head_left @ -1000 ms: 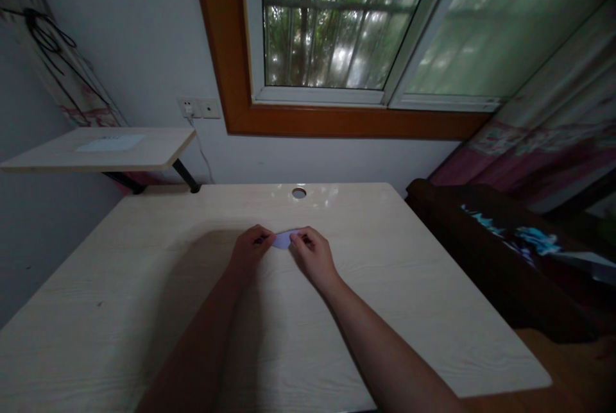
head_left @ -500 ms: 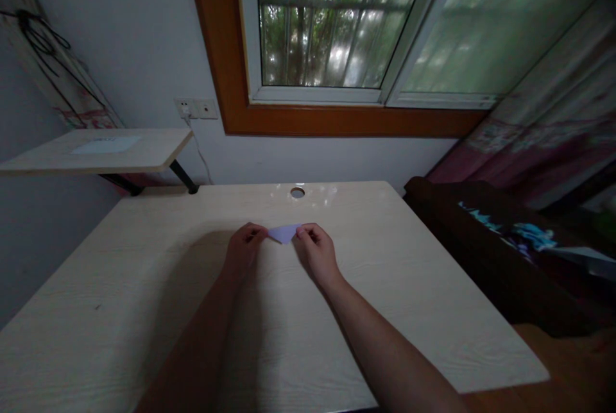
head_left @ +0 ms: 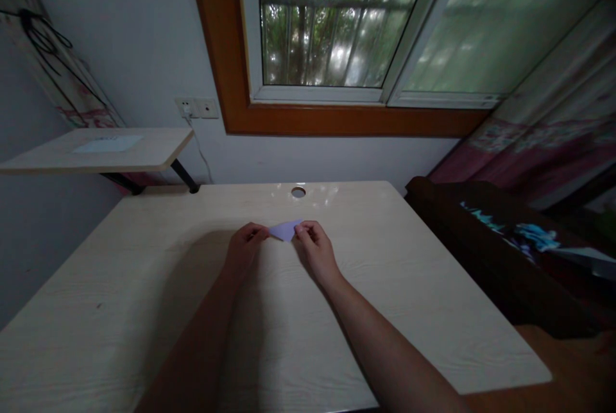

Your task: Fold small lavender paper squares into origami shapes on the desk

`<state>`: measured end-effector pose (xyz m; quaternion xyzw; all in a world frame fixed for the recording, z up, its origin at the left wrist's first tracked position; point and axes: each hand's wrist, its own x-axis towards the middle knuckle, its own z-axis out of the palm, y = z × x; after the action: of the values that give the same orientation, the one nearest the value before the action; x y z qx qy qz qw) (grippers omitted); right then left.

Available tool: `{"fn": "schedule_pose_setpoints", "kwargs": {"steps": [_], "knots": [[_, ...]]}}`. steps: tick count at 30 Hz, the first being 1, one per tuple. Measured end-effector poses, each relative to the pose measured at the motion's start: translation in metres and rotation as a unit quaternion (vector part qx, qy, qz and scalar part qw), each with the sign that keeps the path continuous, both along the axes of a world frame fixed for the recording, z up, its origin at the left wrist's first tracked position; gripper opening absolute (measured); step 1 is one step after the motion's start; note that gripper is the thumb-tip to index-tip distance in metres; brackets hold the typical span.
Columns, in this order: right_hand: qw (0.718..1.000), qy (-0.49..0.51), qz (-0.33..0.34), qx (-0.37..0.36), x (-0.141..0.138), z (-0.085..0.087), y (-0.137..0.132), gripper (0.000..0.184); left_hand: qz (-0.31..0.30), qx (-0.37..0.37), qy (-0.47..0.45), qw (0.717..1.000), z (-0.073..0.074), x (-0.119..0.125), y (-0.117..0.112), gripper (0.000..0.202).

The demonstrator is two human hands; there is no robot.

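Between my two hands is a small piece of folded purple paper (head_left: 285,231), roughly triangular with one point toward me. My left hand (head_left: 244,245) pinches its left corner between thumb and fingers. At the right corner, my right hand (head_left: 315,246) grips it in the same way, with the fingertips closed. Both hands are low over the far middle of the pale wooden desk (head_left: 394,310). I cannot tell whether the paper touches the desktop.
Behind the hands the desk has a round cable hole (head_left: 298,192). A raised shelf (head_left: 158,150) with a sheet of paper (head_left: 108,143) stands at the back left. Beyond are a wall socket (head_left: 196,108) and a window (head_left: 332,47). Dark furniture (head_left: 462,252) is on the right.
The purple paper and both hands have shifted very slightly; the paper's right side appears tilted up a little more. Both pinches stay closed on it.
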<state>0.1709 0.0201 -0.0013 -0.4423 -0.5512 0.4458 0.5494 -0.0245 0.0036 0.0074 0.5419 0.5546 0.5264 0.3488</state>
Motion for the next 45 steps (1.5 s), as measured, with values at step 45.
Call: {"fn": "schedule_pose_setpoints", "kwargs": {"steps": [45], "knots": [[0.998,-0.063,0.012,-0.005,0.0014,-0.0003,0.0009,0.032,0.006,0.032,0.022,0.999,-0.0024,0.0016,0.0024,0.030]]}}
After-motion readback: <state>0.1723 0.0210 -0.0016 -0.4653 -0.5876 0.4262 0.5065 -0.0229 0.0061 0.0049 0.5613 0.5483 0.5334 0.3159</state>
